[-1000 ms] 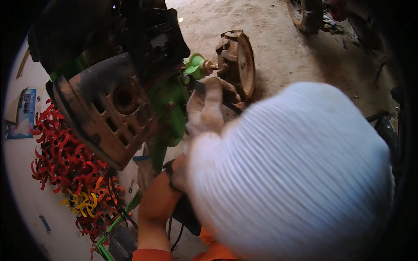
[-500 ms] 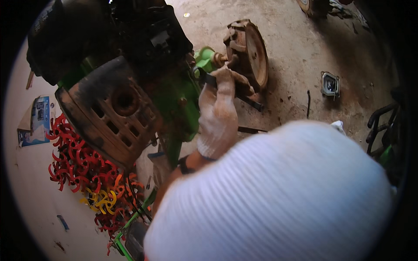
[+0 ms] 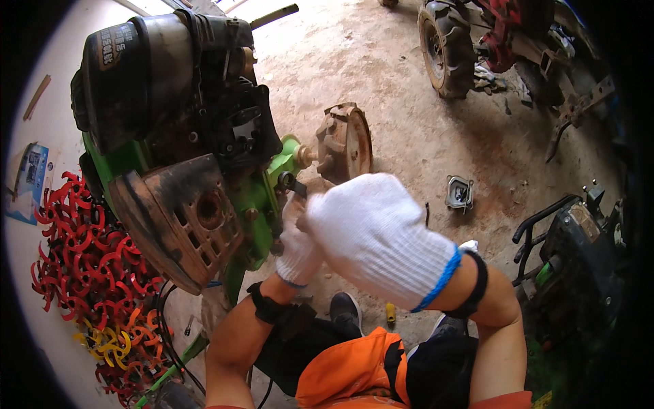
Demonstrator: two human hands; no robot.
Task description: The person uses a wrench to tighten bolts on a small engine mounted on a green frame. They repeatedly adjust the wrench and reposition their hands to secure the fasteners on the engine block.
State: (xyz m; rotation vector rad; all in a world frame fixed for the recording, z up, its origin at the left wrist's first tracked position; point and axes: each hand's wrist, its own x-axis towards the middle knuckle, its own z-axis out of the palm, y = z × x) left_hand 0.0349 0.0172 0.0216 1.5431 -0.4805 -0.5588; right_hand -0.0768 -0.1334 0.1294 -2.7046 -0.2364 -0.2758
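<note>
A dark ring spanner has its ring end on a bolt at the side of a green gearbox housing. My left hand, in a white knit glove, is closed around the spanner close to that ring. Over the rest of the shaft lies my right hand, gloved too and closed; it hides most of the tool and its own fingertips. The housing belongs to a small tiller with a black engine and a scorched, slotted metal cover. Just beyond my hands, a muddy lugged wheel sits on its axle.
Red, orange and yellow tiller blades lie heaped at the left. On the concrete floor to the right is a small metal tray. A red machine with a lugged tyre stands far right, a dark machine nearer. A yellow piece lies between my shoes.
My right hand, large and close to the camera before, has come down onto the spanner's shaft. The left hand stays on the spanner. The view has shifted, showing more of the engine and my legs.
</note>
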